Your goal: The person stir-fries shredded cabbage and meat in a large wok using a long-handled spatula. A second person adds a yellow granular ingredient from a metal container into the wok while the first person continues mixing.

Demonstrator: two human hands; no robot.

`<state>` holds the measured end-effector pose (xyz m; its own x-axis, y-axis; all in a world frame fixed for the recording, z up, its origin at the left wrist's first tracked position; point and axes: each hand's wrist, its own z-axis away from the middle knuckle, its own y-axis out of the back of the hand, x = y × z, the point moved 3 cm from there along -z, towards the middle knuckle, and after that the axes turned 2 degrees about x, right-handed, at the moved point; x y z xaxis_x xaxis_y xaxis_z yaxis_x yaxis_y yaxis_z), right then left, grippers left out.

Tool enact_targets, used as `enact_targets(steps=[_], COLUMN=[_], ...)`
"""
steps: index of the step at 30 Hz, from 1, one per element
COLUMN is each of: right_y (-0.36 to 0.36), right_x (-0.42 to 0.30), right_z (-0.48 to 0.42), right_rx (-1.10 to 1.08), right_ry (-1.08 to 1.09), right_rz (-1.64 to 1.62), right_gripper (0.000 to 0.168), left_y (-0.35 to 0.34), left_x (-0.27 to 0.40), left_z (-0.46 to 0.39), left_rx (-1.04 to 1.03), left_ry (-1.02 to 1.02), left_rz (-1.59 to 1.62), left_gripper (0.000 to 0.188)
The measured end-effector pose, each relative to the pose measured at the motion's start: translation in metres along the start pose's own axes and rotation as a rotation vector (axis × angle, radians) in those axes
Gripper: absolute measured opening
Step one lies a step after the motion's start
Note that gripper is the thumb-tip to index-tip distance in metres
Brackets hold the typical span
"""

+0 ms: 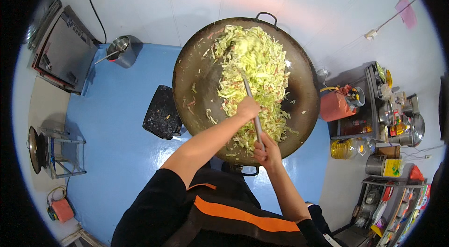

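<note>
A very large wok (207, 82) is in front of me, with a loop handle at its far rim and another at its near rim. Shredded cabbage (266, 68) mixed with small reddish pieces is heaped along its middle and right; the far part is blurred. Both hands grip the long metal handle (248, 87) of a cooking tool whose head is hidden in the cabbage. My left hand (248, 108) is wrapped around the handle over the heap. Closer to my body, my right hand (268, 150) holds the handle near its end, above the wok's near rim.
Left of the wok is a blackened container (162, 112). A metal pot (122, 52) with a ladle sits by the wall. To the right are a red-covered gas cylinder (335, 105), an oil jug (345, 149) and crowded shelves (373, 106). A metal stand (66, 156) is far left.
</note>
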<state>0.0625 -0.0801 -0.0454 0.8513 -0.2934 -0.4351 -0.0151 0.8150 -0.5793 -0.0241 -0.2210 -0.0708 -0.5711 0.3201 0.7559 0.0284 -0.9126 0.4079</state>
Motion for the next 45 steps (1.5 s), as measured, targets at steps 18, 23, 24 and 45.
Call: enact_targets(steps=[18,23,24,45], right_y=[-0.084,-0.111,-0.104,0.010], right_x=[-0.075,-0.084,-0.085,-0.147], right_z=[0.304,0.326,0.318,0.233], right_rx=[0.681,0.627,0.608,0.561], right_ry=[0.235,0.093,0.018,-0.157], right_rz=[1.888,1.956,1.967,0.311], right_gripper=[0.044,0.038,0.036,0.031], left_y=[-0.095,-0.108,-0.113,-0.194], left_x=[0.068,0.072,0.063,0.118], left_z=[0.229,0.266,0.261,0.115], left_rx=[-0.983,-1.210,-1.209,-1.190], left_ry=[0.012,0.359,0.378,0.273], left_rz=[1.169,1.219,1.204,1.391], left_gripper=[0.039,0.030,0.032,0.022])
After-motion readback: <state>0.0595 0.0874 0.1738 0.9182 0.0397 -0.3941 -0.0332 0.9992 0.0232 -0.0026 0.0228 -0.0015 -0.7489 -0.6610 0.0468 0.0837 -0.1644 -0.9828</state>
